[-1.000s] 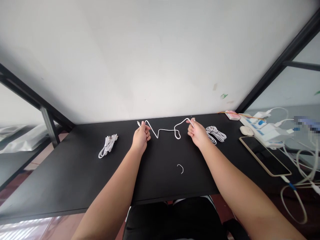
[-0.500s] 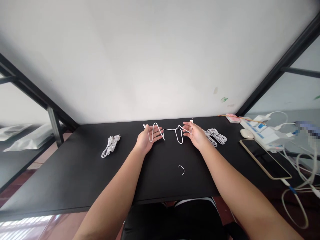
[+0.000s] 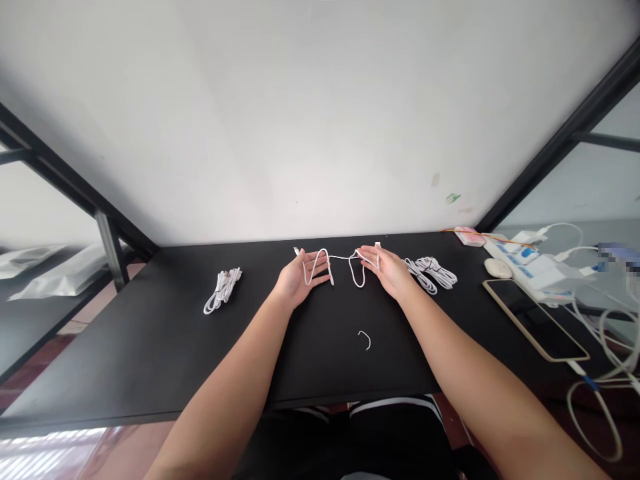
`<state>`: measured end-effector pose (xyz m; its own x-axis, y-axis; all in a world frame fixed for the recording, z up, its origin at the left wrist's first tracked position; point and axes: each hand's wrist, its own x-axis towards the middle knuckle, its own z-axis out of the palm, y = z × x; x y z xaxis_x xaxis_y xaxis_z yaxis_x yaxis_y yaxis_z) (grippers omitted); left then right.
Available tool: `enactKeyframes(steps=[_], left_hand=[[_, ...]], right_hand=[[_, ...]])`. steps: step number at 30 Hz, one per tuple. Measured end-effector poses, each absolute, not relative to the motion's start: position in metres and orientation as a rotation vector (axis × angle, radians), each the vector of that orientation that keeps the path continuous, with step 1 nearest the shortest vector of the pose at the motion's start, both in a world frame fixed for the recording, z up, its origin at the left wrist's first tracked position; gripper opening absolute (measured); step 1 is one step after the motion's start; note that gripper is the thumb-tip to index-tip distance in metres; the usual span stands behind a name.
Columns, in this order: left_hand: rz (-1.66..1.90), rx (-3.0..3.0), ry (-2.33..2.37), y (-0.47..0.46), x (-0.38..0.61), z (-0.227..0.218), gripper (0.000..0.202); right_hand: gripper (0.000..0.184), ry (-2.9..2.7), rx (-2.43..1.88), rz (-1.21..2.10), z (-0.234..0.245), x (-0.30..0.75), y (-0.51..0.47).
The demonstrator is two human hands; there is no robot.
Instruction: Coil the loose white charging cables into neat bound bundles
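A thin white cable (image 3: pixel 345 259) hangs in loops between my two hands above the black table (image 3: pixel 150 347). My left hand (image 3: pixel 299 279) is palm-up with fingers spread, one loop draped over the fingers and the plug end sticking out behind it. My right hand (image 3: pixel 386 269) has its fingers stretched toward the left, with the cable's other end lying across them and a loop hanging below.
A bundled white cable (image 3: pixel 223 289) lies to the left and more coiled cables (image 3: pixel 431 273) to the right. A small white twist tie (image 3: pixel 365 339) lies near me. A phone (image 3: pixel 535 319), a mouse (image 3: pixel 498 268) and a power strip (image 3: pixel 530 261) with chargers fill the right end.
My hands have come closer together and opened from pinching fists to spread fingers. The cable, stretched between them before, now sags in loops over the fingers.
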<state>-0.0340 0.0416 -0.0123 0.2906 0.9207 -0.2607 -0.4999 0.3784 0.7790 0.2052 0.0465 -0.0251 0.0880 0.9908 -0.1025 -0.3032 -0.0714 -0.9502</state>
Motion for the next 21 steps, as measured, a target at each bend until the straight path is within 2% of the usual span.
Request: enactKeyframes(steps=[6, 12, 21], left_hand=[[1.074, 0.609, 0.804, 0.045, -0.038, -0.013, 0.045], [1.085, 0.573, 0.758, 0.045, -0.040, -0.012, 0.040], [1.149, 0.623, 0.771, 0.042, -0.034, -0.011, 0.038]], right_hand=[[0.033, -0.693, -1.158, 1.325, -0.022, 0.215, 0.049], [0.033, -0.551, -1.108, 1.498, -0.009, 0.223, 0.043], [0.031, -0.561, -1.047, 1.557, -0.009, 0.217, 0.041]])
